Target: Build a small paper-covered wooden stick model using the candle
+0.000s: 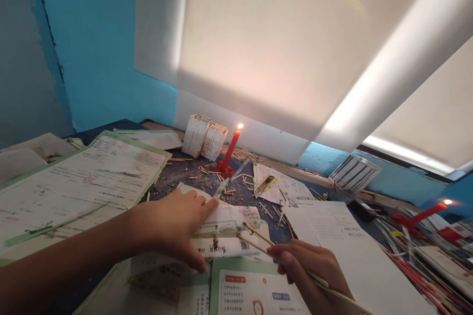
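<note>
Sticks, pale and thin (258, 245), sit in the right hand (310, 270), its fingers closed around them; they slant up to the left, tips parted, over a folded white paper (236, 214) printed with dark characters. This paper lies on the bench (173, 172) between the two hands. On it, near the sticks' tips, is a small dark lump (216, 242) with an orange speck, too small to make out clearly.

The left hand (181, 216) is palm down with its fingers spread and thumb apart, across the left end of the folded paper; how firmly it presses, I cannot tell. Its index fingertip is close to a clear slender object (222, 187).

Beyond the paper, a lit red candle (231, 151) leans slightly in a pool of red wax, just beside two white paper boxes (199, 138). Short stick pieces (271, 210) litter the dark surface, and a yellow and black cutter (268, 183) rests on a written sheet (291, 189). Large green-edged worksheets (92, 172) cover the left side; blank white paper (354, 246) lies at right. Farther right, a second lit red candle (428, 214) tilts near a striped box (354, 173).
</note>
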`<state>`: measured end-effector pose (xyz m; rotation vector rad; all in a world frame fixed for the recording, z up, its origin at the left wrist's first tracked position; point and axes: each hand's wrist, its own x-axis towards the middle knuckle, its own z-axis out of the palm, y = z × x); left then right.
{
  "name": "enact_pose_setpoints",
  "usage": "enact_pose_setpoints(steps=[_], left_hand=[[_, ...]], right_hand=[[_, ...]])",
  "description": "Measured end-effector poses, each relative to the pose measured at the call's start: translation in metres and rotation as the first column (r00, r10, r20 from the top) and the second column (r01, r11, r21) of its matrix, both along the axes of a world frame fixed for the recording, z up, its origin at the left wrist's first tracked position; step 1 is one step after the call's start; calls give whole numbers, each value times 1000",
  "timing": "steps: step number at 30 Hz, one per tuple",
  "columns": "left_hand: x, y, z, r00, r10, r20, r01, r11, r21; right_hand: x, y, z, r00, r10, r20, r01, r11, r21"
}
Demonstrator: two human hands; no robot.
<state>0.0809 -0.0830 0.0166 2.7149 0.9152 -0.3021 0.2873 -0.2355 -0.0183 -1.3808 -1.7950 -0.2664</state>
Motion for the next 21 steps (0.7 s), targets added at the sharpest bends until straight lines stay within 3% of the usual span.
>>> enact_pose_setpoints(steps=[3,8,13,21], left_hand=[[-1,0,1,1000,-10,4,10,1000,-4],[-1,-1,5,1000,-30,-7,30,999,-21],[-1,0,1,1000,-19,1,19,1000,-13],[1,0,0,1000,1,-4,-1,1000,-4]], right_hand=[[4,-1,-4,999,-39,22,38,998,48],[10,7,5,967,193,163,-156,964,-214],[9,11,7,964,259,54,-237,936,-259],[7,21,-6,987,111,-116,-116,992,-42]])
